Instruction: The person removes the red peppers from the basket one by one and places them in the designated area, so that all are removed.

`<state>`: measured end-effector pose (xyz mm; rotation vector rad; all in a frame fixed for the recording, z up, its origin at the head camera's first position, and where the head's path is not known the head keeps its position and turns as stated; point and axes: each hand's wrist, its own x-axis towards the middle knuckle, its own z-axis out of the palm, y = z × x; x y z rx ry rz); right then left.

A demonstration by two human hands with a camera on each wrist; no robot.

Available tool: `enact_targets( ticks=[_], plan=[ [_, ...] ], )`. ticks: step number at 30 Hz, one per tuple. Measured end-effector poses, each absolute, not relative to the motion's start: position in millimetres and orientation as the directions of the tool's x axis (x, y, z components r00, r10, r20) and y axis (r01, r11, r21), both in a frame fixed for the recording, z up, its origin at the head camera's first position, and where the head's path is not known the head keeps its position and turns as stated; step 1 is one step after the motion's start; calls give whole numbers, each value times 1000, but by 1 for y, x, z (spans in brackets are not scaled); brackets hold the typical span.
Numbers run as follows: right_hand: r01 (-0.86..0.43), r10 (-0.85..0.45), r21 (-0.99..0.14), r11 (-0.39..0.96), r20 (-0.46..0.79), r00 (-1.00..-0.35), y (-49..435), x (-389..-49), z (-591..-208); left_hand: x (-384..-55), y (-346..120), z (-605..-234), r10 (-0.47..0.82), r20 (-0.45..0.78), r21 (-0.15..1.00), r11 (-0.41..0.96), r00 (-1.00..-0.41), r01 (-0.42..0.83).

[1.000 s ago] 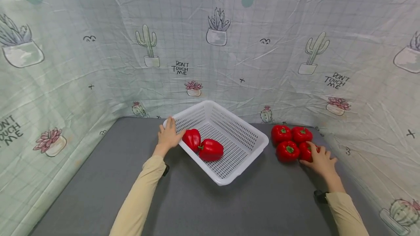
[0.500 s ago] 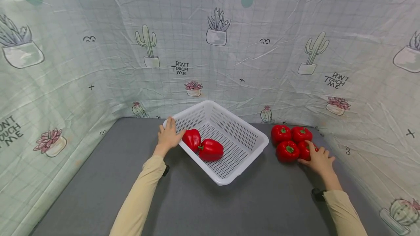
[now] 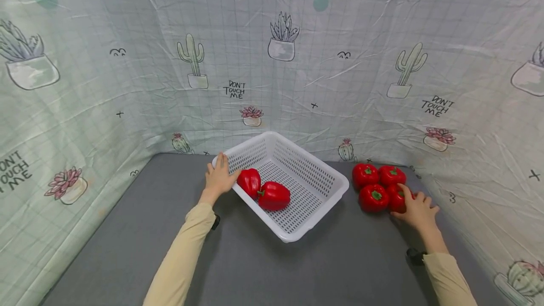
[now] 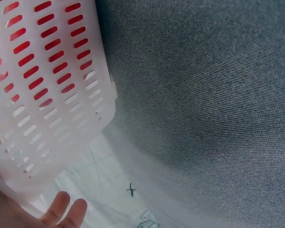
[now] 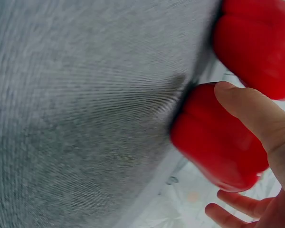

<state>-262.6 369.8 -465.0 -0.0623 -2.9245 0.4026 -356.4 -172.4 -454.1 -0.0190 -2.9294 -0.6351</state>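
Note:
My left hand [image 3: 218, 176] rests at the left corner of a white plastic basket [image 3: 301, 153], fingers spread and thumb over the rim. Inside, near that hand, two red bell peppers [image 3: 274, 196] lie on their sides. The left wrist view shows the slotted basket wall [image 4: 52, 61], with red through the slots, and two straight fingers [image 4: 61, 202]. At the right, my right hand [image 3: 420, 211] holds the front right bell pepper [image 3: 395, 197] of a tight group, partly covering it. In the right wrist view its thumb [image 5: 247, 107] lies against that pepper [image 5: 218, 137].
Beside the held pepper stand three more red bell peppers [image 3: 374, 197], stems up, right of the basket. All stand on a dark grey cloth-covered table [image 3: 297, 273]. A pale cactus-print curtain [image 3: 314, 74] closes off the back and both sides.
My right hand has shifted slightly left and back right at the same pepper. The left hand, the basket and the peppers have stayed in place.

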Motion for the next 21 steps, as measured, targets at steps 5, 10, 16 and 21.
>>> enact_targets(
  ticks=[5, 10, 16, 21],
  plan=[
    [0, 61, -262, 965, 225, -973, 361, -257, -455, -338, -166, -434, -12, 115, 403, 914, -993, 35],
    [-43, 25, -220, 975, 296, -955, 344, -250, -437, -339, -166, -435, -13, 119, 402, 915, -993, 36],
    [-125, -32, -235, 964, 365, -930, 319, -248, -419, -339, -166, -435, -11, 120, 405, 914, -993, 39],
    [-189, -73, -253, 949, 404, -912, 299, -247, -408, -339, -165, -435, -11, 121, 403, 914, -993, 39]
  ],
)
